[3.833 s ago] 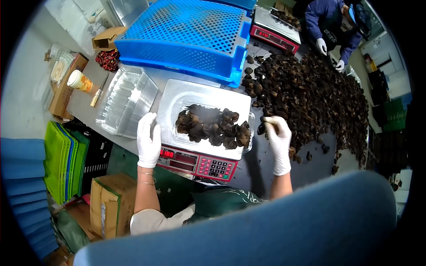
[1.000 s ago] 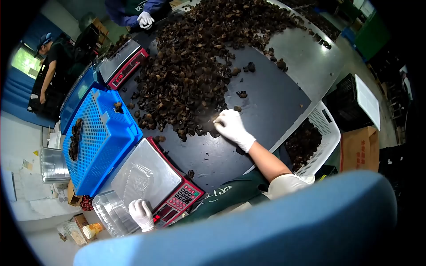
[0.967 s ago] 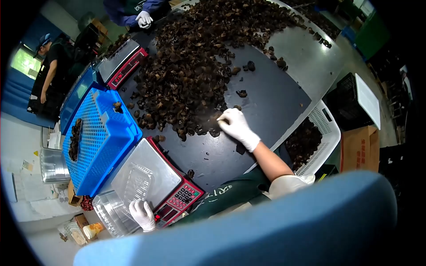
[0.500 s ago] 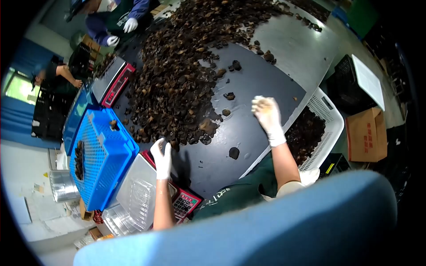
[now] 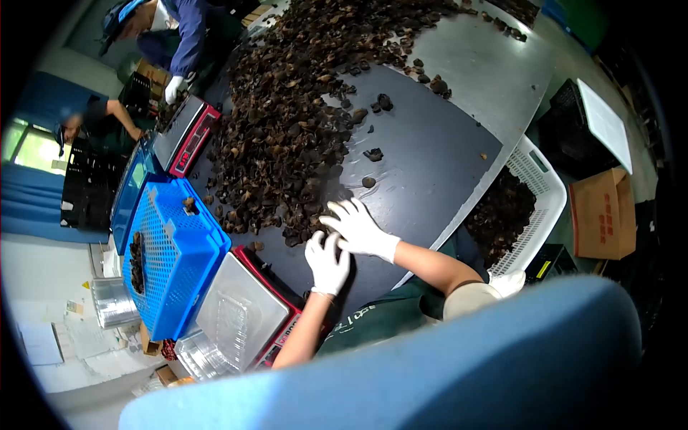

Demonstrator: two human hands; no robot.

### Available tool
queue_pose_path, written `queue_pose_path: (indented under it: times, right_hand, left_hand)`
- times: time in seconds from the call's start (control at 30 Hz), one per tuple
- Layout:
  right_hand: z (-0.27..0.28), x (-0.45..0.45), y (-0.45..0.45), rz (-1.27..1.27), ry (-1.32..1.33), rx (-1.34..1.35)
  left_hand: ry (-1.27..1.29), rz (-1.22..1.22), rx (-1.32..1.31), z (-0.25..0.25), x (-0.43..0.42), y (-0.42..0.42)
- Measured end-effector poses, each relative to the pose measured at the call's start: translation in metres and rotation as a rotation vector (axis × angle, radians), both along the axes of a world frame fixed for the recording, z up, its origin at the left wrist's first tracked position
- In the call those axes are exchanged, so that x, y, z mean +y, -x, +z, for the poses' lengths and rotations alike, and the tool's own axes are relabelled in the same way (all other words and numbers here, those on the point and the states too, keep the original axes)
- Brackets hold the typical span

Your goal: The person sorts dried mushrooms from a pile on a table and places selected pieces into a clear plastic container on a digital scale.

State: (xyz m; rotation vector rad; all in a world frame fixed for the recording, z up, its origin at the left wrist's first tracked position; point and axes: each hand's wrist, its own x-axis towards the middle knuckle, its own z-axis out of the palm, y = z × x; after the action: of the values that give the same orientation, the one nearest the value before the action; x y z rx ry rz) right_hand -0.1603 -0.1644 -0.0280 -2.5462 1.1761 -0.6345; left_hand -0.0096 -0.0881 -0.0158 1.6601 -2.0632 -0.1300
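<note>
A wide heap of dark brown mushrooms (image 5: 287, 122) covers much of the dark table mat (image 5: 430, 165). At the heap's near edge, my right hand (image 5: 360, 229) in a white glove reaches over with its fingers spread. My left hand (image 5: 328, 266), gloved too, is close beside it, fingers apart and slightly bent. The hands almost touch or overlap at the fingertips. Nothing is visibly held in either; what lies under the fingers is hidden. A few loose mushrooms (image 5: 373, 154) are scattered on the mat beyond my right hand.
At left are a scale (image 5: 244, 308) bearing clear plastic containers (image 5: 233, 322), a blue crate (image 5: 175, 251) and another scale (image 5: 186, 136). A white basket (image 5: 548, 190) holding mushrooms and a cardboard box (image 5: 602, 218) stand right. Two other people work at the far left, one with a gloved hand (image 5: 173, 87).
My left hand has moved right, away from the near scale. My right hand has come left to the heap's edge. The loose mushroom near the mat's front no longer shows.
</note>
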Motion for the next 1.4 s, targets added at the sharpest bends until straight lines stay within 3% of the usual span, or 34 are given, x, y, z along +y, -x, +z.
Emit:
queue_pose_path:
  times: [0.1, 0.2, 0.27, 0.37, 0.43, 0.53, 0.7, 0.9, 1.0, 1.1, 1.23, 1.3, 1.33, 1.4]
  right_hand:
    - [0.007, 0.026, 0.023, 0.105, -0.009, -0.126]
    - [0.018, 0.009, 0.03, 0.033, 0.018, -0.253]
    - [0.016, -0.016, 0.022, -0.079, 0.05, -0.254]
    - [0.008, -0.036, 0.001, -0.233, 0.129, -0.012]
    - [0.004, -0.031, -0.006, -0.115, 0.021, 0.023]
    - [0.011, -0.003, 0.004, 0.141, 0.008, -0.004]
    - [0.021, 0.045, 0.049, 0.218, -0.097, -0.051]
    - [0.05, 0.049, 0.05, 0.082, 0.02, -0.282]
    - [0.037, 0.034, 0.02, 0.119, -0.055, -0.304]
    - [0.018, 0.025, -0.023, 0.095, 0.147, -0.163]
    - [0.008, 0.015, -0.047, 0.117, 0.148, 0.114]
    - [0.02, 0.002, -0.04, 0.17, -0.032, 0.174]
    - [0.03, 0.0, -0.027, 0.149, -0.026, -0.01]
    - [0.051, -0.008, 0.006, 0.161, -0.256, -0.352]
  left_hand:
    - [0.005, -0.026, 0.102, 0.02, 0.024, 0.013]
    - [0.143, 0.121, 0.156, 0.018, 0.004, -0.006]
    - [0.14, 0.301, 0.031, 0.006, -0.02, -0.026]
    - [-0.286, 0.629, -0.16, -0.007, -0.05, -0.033]
    - [-0.343, 0.525, -0.053, -0.017, -0.051, -0.037]
    - [-0.122, 0.264, 0.061, -0.02, -0.02, -0.034]
    - [-0.213, 0.071, 0.184, -0.003, 0.051, -0.017]
    - [-0.199, 0.214, 0.372, 0.007, 0.08, -0.013]
    - [-0.209, 0.251, 0.44, 0.01, 0.086, -0.019]
    - [-0.212, 0.252, 0.449, 0.011, 0.094, -0.02]
    - [-0.325, 0.198, 0.288, 0.021, 0.11, -0.018]
    - [-0.327, 0.183, 0.262, 0.022, 0.111, -0.017]
    - [-0.325, 0.177, 0.311, 0.022, 0.11, -0.017]
    - [-0.326, 0.162, 0.448, 0.026, 0.106, -0.015]
